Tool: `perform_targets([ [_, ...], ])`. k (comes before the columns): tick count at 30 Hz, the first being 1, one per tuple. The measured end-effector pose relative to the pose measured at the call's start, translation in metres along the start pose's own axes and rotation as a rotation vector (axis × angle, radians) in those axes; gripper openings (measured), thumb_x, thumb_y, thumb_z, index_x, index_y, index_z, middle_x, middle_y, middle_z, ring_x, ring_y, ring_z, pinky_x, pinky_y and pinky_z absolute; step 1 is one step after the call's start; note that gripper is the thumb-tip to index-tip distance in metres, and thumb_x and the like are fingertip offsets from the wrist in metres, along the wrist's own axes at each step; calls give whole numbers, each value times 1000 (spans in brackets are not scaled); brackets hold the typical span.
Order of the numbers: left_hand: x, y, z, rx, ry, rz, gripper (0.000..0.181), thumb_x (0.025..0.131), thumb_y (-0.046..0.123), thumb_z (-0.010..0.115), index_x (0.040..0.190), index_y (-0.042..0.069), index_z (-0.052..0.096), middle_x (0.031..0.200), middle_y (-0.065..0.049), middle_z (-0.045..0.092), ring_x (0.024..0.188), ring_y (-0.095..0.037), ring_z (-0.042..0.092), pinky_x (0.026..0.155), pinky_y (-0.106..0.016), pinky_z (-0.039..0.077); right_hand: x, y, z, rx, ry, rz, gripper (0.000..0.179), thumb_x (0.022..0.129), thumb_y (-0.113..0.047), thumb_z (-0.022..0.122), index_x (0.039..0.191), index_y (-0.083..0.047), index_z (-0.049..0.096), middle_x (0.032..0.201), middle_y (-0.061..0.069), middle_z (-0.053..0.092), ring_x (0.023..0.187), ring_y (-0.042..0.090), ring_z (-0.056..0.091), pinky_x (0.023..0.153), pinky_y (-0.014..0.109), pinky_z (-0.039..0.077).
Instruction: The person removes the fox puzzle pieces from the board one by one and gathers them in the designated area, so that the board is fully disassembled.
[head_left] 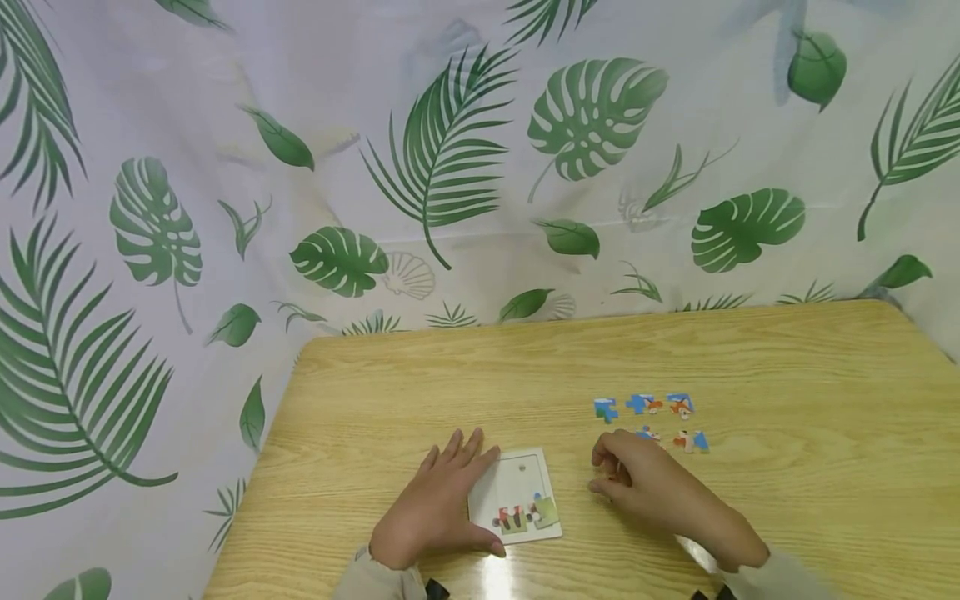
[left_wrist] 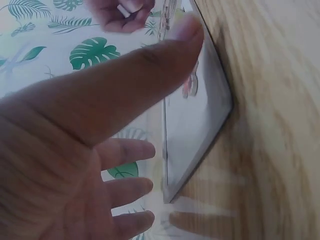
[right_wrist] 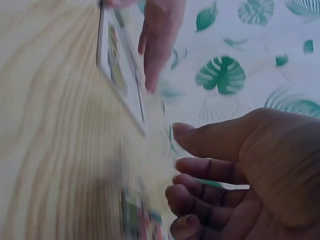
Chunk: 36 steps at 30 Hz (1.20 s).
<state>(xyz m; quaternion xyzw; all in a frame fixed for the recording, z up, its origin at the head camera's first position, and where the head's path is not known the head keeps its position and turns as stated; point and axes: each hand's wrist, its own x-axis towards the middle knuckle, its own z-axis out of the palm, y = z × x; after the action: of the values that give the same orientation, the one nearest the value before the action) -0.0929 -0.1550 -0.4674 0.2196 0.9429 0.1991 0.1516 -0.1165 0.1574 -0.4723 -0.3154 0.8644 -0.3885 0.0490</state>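
A white square puzzle board [head_left: 510, 481] lies on the table before me. Along its near edge sit two jigsaw pieces, one green with red tops [head_left: 513, 521] and one mostly green [head_left: 546, 512]. My left hand [head_left: 442, 508] rests over the board's left side, fingers spread and thumb reaching along the near edge. To the right of the board, my right hand [head_left: 652, 483] hovers with loosely curled fingers. In the right wrist view its thumb [right_wrist: 210, 140] stands apart from the fingertips, with nothing between them. Just beyond that hand lies a jigsaw piece [head_left: 648, 433], partly hidden by it.
More loose jigsaw pieces in blue and orange lie beyond my right hand, among them a corner piece [head_left: 681, 405] and a blue-green piece [head_left: 604, 408]. The wooden table [head_left: 450, 375] ends at a leaf-patterned cloth [head_left: 480, 167] behind and at the left.
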Motion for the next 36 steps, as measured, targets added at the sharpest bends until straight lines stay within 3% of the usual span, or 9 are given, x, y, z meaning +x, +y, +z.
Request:
perform_targets([
  [6,0,-1,0,40,18,-10,117,61,60,92,158,13,45,168,-17,23,154,-44,18,118,-68,20,31,-35,32,88,-105,-104,19,93,-8,78,107,-2,66,86,-9,56,67,0,47,59,21,47],
  [10,0,-2,0,64,29,-9,118,60,61,91,157,13,45,167,-20,23,153,-46,19,117,-71,19,44,-49,51,85,-172,-85,21,94,-12,78,109,-2,67,83,-9,54,69,1,46,62,22,46],
  [14,0,-3,0,61,27,-9,119,58,61,91,157,13,46,167,-20,24,153,-46,19,117,-72,18,47,-49,63,73,-207,-47,22,93,-16,79,108,-6,66,79,-8,51,69,2,44,62,23,43],
  [20,-1,-5,1,51,22,-19,119,57,60,92,157,13,46,167,-19,25,153,-46,20,118,-71,17,47,-48,71,32,-209,-33,16,92,-11,79,98,-10,64,78,-8,50,69,2,44,62,23,42],
  [26,-1,-6,2,44,27,-22,119,57,59,92,156,13,46,166,-20,26,153,-46,21,116,-72,19,45,-51,74,-35,-192,-38,27,85,-6,82,84,-13,57,80,-7,50,71,3,44,63,22,43],
  [36,-2,-4,1,29,9,-25,118,59,59,92,157,13,44,168,-19,24,154,-45,18,117,-72,18,42,-54,74,-53,-244,-22,28,85,-8,83,104,-10,63,89,-5,51,72,4,47,62,23,45],
])
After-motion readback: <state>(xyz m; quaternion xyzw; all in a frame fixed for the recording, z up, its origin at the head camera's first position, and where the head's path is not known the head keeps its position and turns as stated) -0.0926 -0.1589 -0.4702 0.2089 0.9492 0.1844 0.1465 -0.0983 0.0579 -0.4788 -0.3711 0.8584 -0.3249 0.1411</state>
